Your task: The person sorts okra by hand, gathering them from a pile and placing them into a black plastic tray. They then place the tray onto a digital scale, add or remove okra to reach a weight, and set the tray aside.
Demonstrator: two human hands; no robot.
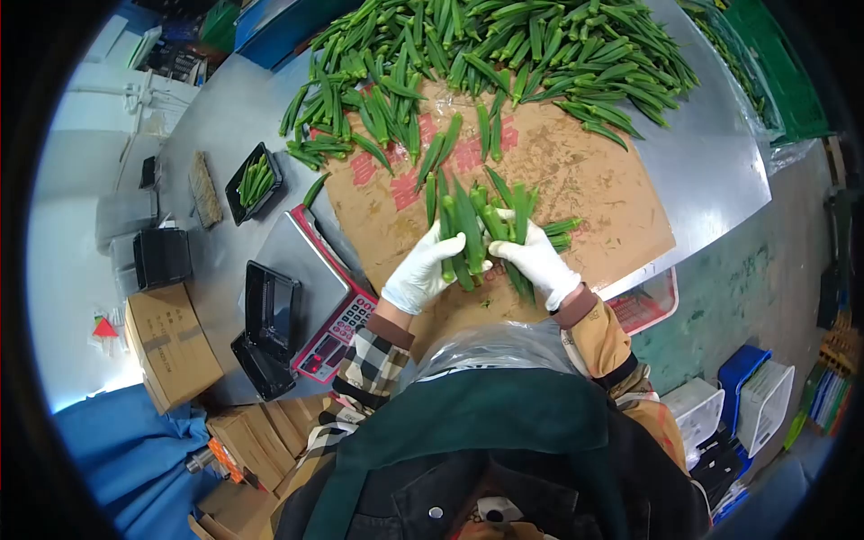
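Note:
Both hands wear white gloves and are over a sheet of brown cardboard (621, 202) on the metal table. My left hand (425, 267) is closed around several green okra pods (462, 225), held side by side. Close by on the right, my right hand (537, 256) grips another small bunch of okra (519, 211). A few pods lie beside the right hand on the cardboard, and single pods lie just beyond both hands. A large heap of okra (540, 45) covers the far part of the cardboard and table.
Left of the cardboard is a scale with a red keypad (346, 324), holding an open black tray (270, 301). Farther back, another black tray (256, 184) contains okra. Stacked black trays (162, 258) and a cardboard box (171, 346) are at far left. A green crate (778, 67) is at right.

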